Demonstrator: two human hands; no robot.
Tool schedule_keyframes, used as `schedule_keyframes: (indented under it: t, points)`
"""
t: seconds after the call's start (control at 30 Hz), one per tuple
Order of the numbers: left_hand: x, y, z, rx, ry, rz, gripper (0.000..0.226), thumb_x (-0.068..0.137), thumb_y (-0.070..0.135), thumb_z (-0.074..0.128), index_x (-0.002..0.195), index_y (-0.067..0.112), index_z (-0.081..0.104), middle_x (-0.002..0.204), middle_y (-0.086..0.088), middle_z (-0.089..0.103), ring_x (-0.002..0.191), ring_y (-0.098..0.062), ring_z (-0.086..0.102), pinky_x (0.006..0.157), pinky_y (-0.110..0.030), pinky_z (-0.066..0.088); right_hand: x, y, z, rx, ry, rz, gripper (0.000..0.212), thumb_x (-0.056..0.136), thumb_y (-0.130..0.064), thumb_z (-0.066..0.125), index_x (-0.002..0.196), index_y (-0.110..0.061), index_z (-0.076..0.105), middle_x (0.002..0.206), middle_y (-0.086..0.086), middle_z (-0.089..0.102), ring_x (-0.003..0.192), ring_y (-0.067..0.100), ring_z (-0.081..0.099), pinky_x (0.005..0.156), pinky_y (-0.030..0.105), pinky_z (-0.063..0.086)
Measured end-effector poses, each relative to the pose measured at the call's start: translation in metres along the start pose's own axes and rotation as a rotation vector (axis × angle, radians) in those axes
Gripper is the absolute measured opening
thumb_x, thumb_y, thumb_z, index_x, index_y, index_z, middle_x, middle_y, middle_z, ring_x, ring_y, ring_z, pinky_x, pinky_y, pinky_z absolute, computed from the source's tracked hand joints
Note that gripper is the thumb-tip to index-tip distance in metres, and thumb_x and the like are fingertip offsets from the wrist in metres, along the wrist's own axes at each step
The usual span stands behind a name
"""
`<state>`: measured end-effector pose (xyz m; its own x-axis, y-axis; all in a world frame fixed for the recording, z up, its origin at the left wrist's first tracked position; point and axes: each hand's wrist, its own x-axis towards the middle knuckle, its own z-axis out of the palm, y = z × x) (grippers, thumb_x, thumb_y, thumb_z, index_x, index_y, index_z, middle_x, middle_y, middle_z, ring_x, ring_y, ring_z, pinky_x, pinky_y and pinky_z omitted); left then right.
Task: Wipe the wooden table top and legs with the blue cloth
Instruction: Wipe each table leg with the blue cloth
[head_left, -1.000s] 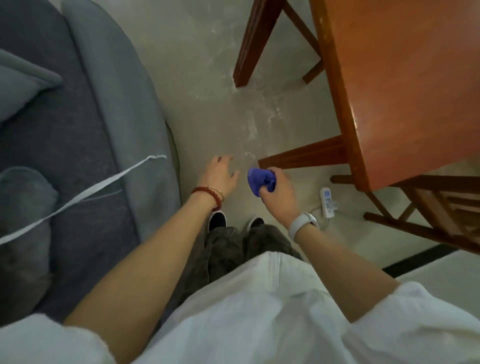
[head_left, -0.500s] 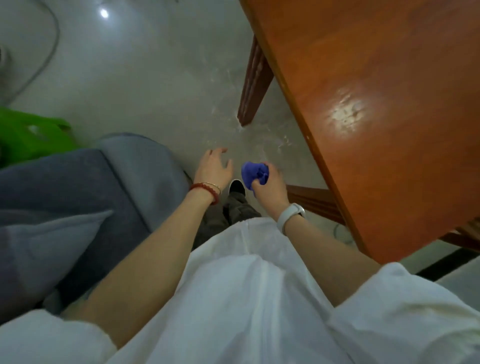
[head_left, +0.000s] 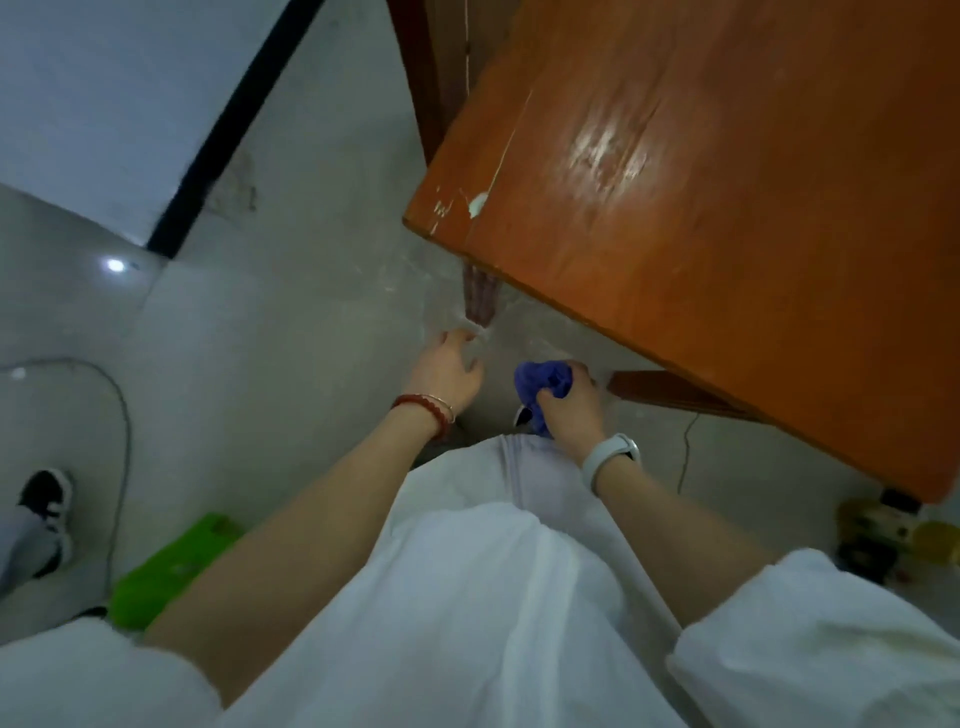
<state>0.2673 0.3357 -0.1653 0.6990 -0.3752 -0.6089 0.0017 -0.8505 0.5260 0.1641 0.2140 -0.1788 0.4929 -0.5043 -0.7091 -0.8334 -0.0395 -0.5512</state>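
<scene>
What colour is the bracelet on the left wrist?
Red beads, with a thin gold band beside it, seen in the head view.

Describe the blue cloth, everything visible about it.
The blue cloth is a soft, deep-blue fabric bunched into a crumpled wad, not spread flat. The right hand closes around it, with folds bulging above the fingers and a small tail hanging below the palm. It is held in the air over the floor, beside the wooden table edge, touching neither top nor legs.

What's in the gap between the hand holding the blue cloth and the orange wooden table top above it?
Head view: between the right hand, shut on the crumpled blue cloth, and the orange wooden table top, only grey floor and a dark wooden table rail show.
</scene>
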Motion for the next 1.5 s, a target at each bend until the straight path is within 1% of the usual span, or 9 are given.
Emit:
schedule_keyframes:
  t: [0.23, 0.43, 0.6, 0.77, 0.87, 1.07, 1.27, 1.37, 1.5]
  points:
    - [0.024, 0.019, -0.014, 0.283, -0.178, 0.153, 0.045, 0.091, 0.023, 0.049, 0.133, 0.011, 0.04, 0.137, -0.016, 0.04, 0.12, -0.032, 0.044, 0.099, -0.034, 0.037, -0.001, -0.012, 0.015, 0.231, 0.132, 0.094, 0.028, 0.079, 0.002, 0.049, 0.107, -0.004, 0.048, 0.107, 0.016, 0.054, 0.086, 0.025, 0.053, 0.069, 0.026, 0.039]
    - [0.047, 0.02, -0.022, 0.539, -0.324, 0.316, 0.046, 0.091, 0.029, 0.047, 0.135, 0.017, 0.037, 0.141, -0.012, 0.037, 0.125, -0.028, 0.04, 0.102, -0.038, 0.037, 0.012, -0.007, 0.046, 0.381, 0.283, 0.184, 0.016, 0.068, -0.01, 0.05, 0.084, -0.008, 0.051, 0.079, 0.013, 0.056, 0.065, 0.025, 0.054, 0.06, 0.027, 0.042]
    - [0.08, -0.008, -0.052, 0.663, -0.462, 0.437, 0.047, 0.091, 0.031, 0.047, 0.135, 0.018, 0.037, 0.141, -0.009, 0.037, 0.126, -0.026, 0.04, 0.106, -0.039, 0.034, 0.021, -0.019, 0.099, 0.574, 0.442, 0.316, 0.026, 0.072, -0.009, 0.05, 0.097, -0.014, 0.048, 0.104, 0.022, 0.057, 0.08, 0.035, 0.059, 0.062, 0.033, 0.044]
    - [0.121, -0.044, -0.086, 0.739, -0.515, 0.565, 0.046, 0.092, 0.032, 0.046, 0.135, 0.019, 0.037, 0.142, -0.007, 0.036, 0.126, -0.025, 0.04, 0.105, -0.034, 0.035, 0.047, -0.032, 0.174, 0.698, 0.568, 0.376, 0.029, 0.064, -0.026, 0.05, 0.092, -0.016, 0.047, 0.095, 0.021, 0.055, 0.077, 0.037, 0.058, 0.061, 0.034, 0.044]
    - [0.137, -0.063, -0.095, 0.737, -0.52, 0.612, 0.045, 0.092, 0.03, 0.047, 0.134, 0.016, 0.039, 0.14, -0.01, 0.038, 0.123, -0.026, 0.044, 0.102, -0.032, 0.036, 0.052, -0.042, 0.199, 0.767, 0.608, 0.399, 0.03, 0.077, -0.005, 0.053, 0.107, -0.004, 0.05, 0.107, 0.021, 0.052, 0.089, 0.033, 0.054, 0.07, 0.033, 0.04]
    - [0.174, -0.086, -0.079, 0.644, -0.447, 0.637, 0.05, 0.092, 0.03, 0.048, 0.136, 0.013, 0.035, 0.14, -0.012, 0.037, 0.12, -0.027, 0.046, 0.098, -0.031, 0.038, 0.075, -0.038, 0.231, 0.884, 0.708, 0.308, 0.026, 0.083, -0.002, 0.053, 0.106, -0.011, 0.046, 0.104, 0.013, 0.046, 0.078, 0.024, 0.047, 0.068, 0.031, 0.038]
    - [0.232, -0.104, -0.036, 0.381, -0.297, 0.745, 0.07, 0.089, 0.039, 0.051, 0.144, 0.015, 0.016, 0.149, -0.011, 0.023, 0.129, -0.028, 0.038, 0.104, -0.045, 0.038, 0.129, -0.021, 0.243, 0.951, 0.98, 0.167, 0.032, 0.084, 0.0, 0.054, 0.115, -0.005, 0.05, 0.106, 0.011, 0.053, 0.085, 0.018, 0.052, 0.062, 0.015, 0.039]
    - [0.26, -0.101, -0.016, 0.176, -0.267, 0.908, 0.075, 0.087, 0.044, 0.051, 0.145, 0.017, 0.012, 0.15, -0.007, 0.02, 0.133, -0.025, 0.031, 0.107, -0.047, 0.034, 0.158, -0.011, 0.244, 1.005, 1.155, 0.023, 0.028, 0.084, 0.0, 0.054, 0.111, -0.009, 0.05, 0.104, 0.01, 0.053, 0.086, 0.018, 0.053, 0.067, 0.017, 0.042]
    - [0.283, -0.085, -0.001, -0.142, -0.256, 1.16, 0.094, 0.075, 0.073, 0.041, 0.144, 0.016, 0.012, 0.144, 0.007, 0.023, 0.131, -0.003, 0.024, 0.108, -0.017, 0.026, 0.193, -0.006, 0.238, 0.996, 1.425, -0.144, 0.03, 0.083, 0.001, 0.057, 0.11, -0.01, 0.048, 0.108, 0.013, 0.051, 0.088, 0.019, 0.054, 0.071, 0.01, 0.045]
